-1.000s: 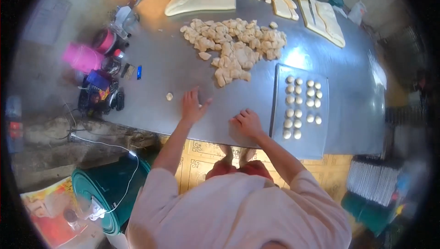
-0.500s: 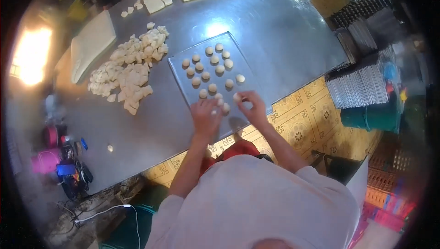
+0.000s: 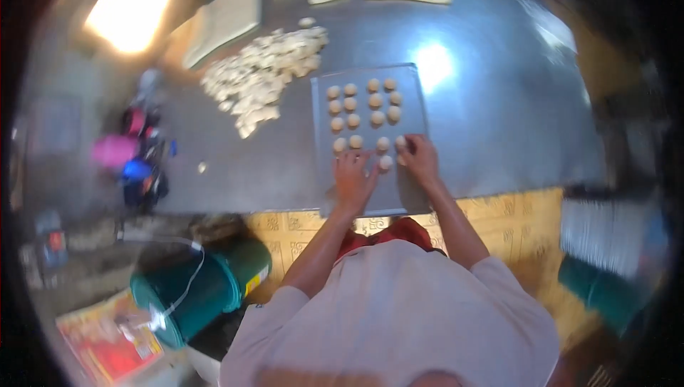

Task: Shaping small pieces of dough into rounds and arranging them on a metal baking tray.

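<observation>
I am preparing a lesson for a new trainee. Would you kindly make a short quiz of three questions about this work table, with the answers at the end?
1. Multiple choice. The dough balls on the tray are mostly set out:
A) in one heap
B) in rows
C) in a ring

2. True or false? The pile of loose dough pieces lies to the left of the tray, as the person sees it.

3. Short answer. Which of the person's hands is nearer to the tray's right edge?

Key: 1. B. 2. True. 3. The right hand.
</observation>
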The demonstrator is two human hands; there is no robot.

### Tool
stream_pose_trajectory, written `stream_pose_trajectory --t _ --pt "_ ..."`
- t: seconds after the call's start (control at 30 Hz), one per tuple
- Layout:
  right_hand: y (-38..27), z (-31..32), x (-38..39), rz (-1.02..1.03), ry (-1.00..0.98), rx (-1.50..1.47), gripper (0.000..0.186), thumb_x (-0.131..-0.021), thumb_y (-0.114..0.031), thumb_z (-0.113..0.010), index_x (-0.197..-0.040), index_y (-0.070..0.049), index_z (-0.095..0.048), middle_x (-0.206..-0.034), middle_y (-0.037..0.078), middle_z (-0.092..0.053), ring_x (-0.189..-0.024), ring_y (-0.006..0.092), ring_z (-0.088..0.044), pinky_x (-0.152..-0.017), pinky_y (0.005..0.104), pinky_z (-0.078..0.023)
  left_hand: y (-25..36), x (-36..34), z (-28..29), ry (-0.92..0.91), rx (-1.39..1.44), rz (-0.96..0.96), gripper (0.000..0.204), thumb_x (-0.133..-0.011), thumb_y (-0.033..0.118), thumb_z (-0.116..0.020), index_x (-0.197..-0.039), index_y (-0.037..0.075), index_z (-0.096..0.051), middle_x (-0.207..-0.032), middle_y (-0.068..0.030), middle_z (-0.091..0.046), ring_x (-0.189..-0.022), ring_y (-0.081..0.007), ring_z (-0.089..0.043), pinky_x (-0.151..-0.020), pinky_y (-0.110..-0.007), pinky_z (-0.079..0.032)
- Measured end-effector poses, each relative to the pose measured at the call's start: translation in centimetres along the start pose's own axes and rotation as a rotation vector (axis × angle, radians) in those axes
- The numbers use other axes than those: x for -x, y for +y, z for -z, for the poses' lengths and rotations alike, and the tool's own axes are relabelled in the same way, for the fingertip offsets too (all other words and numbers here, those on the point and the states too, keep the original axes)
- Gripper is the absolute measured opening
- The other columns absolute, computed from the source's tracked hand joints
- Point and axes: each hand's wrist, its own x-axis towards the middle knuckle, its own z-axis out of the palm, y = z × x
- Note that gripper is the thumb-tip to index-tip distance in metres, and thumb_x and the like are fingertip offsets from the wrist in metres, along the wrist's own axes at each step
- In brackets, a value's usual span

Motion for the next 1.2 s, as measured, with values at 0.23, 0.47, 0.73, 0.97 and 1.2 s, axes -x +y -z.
stream_pose_trajectory --t 0.23,0.47,0.73,0.97,1.2 --pt "0.8 2.3 -0.4 0.177 -0.012 0.072 0.028 -0.093 -0.018 -0.073 -0.116 -0.002 -0.069 -0.110 0.016 -0.064 -0.105 0.0352 -0.063 -0.088 0.0439 -0.052 -12.1 -3.0 4.7 0.117 -0.164 0.176 0.028 -0.086 0.020 -0.074 -0.113 0.013 -0.073 -0.110 -0.0098 -0.067 -0.112 -0.0307 -0.059 -0.091 -0.048 -0.045" --pt "-2.5 1.6 4.2 0.080 0.094 0.113 0.020 -0.094 -0.014 -0.073 -0.110 -0.004 -0.070 -0.108 0.014 -0.066 -0.101 0.0328 -0.064 -0.083 0.0409 -0.053 -24.7 -13.5 7.4 0.146 -0.545 0.389 0.029 -0.094 0.027 -0.067 -0.118 0.011 -0.070 -0.115 -0.0177 -0.062 -0.110 -0.0383 -0.060 -0.097 -0.052 -0.048" --pt "-8.1 -13.6 2.1 0.186 -0.063 0.024 0.024 -0.094 -0.022 -0.072 -0.111 -0.005 -0.070 -0.100 0.015 -0.066 -0.095 0.0335 -0.066 -0.084 0.0435 -0.052 -17.5 0.6 7.4 -0.161 0.417 0.423 0.024 -0.101 0.020 -0.065 -0.115 0.004 -0.054 -0.111 -0.0200 -0.060 -0.090 -0.0323 -0.066 -0.081 -0.047 -0.055" --pt "-14.8 -35.4 -15.5 0.448 -0.042 0.136 0.035 -0.094 -0.025 -0.073 -0.121 -0.003 -0.068 -0.106 0.022 -0.067 -0.092 0.0410 -0.067 -0.082 0.0467 -0.054 -22.2 8.6 11.7 0.009 0.802 0.635 0.032 -0.096 0.016 -0.072 -0.118 0.004 -0.053 -0.107 -0.0094 -0.062 -0.101 -0.0221 -0.063 -0.089 -0.038 -0.053" --pt "-22.7 -28.2 -4.4 0.197 0.014 0.295 0.025 -0.100 -0.024 -0.064 -0.095 0.000 -0.065 -0.093 0.022 -0.061 -0.090 0.0423 -0.059 -0.081 0.0499 -0.048 -33.6 10.1 19.5 0.268 0.126 0.514 0.024 -0.096 0.016 -0.067 -0.115 0.005 -0.058 -0.111 -0.0177 -0.062 -0.109 -0.0341 -0.062 -0.095 -0.048 -0.049"
